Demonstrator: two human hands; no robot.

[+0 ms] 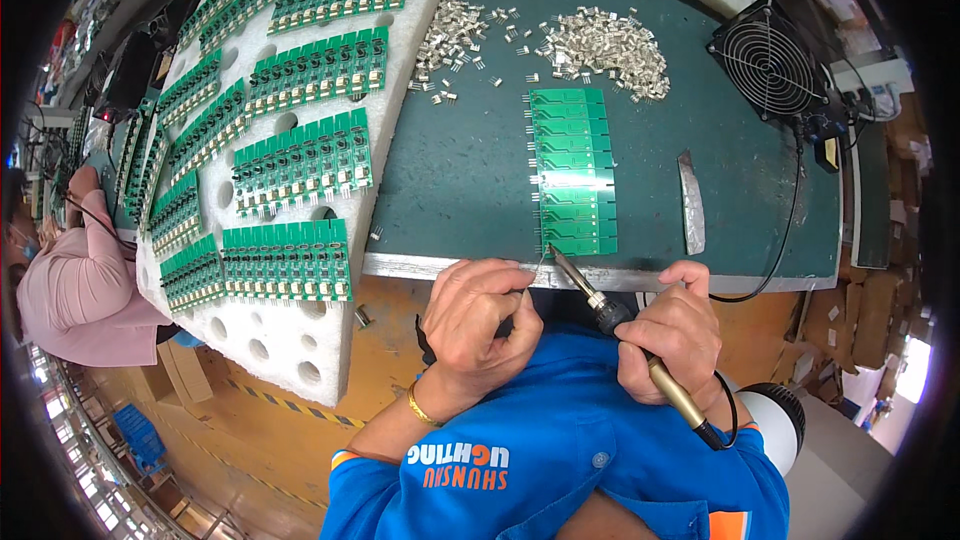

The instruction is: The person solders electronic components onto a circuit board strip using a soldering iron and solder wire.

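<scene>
My right hand (675, 340) is closed round a soldering iron (655, 365) with a dark grip and a brass-coloured handle. Its tip touches the lower left corner of a green circuit board panel (575, 170), which lies at the table's near edge. Along the panel's left side runs a row of thin metal pins. My left hand (480, 315) is closed just below that corner, fingers pinched together. From them a thin solder wire (543, 260) seems to reach up to the iron's tip; the rest of it is hidden in the hand.
Two piles of small metal components (605, 50) lie beyond the panel. To the left, a white foam sheet (310, 372) bears several populated boards (300, 165). A metal strip (691, 202) lies right of the panel, a black fan (770, 60) behind it. Another person (90, 280) sits far left.
</scene>
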